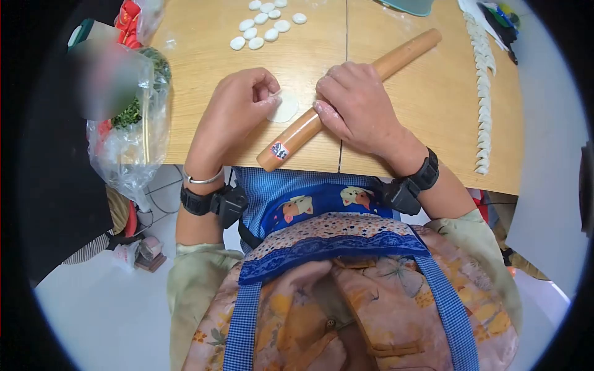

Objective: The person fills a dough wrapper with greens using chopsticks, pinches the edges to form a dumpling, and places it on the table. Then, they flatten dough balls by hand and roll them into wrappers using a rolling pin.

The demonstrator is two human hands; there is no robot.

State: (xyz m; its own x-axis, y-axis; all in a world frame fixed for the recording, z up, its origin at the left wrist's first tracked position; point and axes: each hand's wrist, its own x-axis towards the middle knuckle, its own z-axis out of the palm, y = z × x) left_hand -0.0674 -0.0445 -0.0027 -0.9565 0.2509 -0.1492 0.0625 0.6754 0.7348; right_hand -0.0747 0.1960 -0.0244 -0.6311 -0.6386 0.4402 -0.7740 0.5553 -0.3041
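Note:
My left hand (247,99) pinches the left edge of a thin, round dough wrapper (285,108) lying on the wooden table. Its fingers are curled, with flour on the tips. My right hand (356,102) is wrapped over a thick wooden rolling pin (405,55), which lies slantwise from the near edge up toward the back right. The lower part of the pin is just right of the wrapper. Further back on the table are several small flattened dough pieces (271,35), off to the left of the pin.
A long row of folded dumplings (483,105) runs along the table's right side. At the left edge sits a clear plastic bag (133,130) with chopped greens. Part of a greenish bowl (408,5) shows at the back. A seam crosses the tabletop (204,37).

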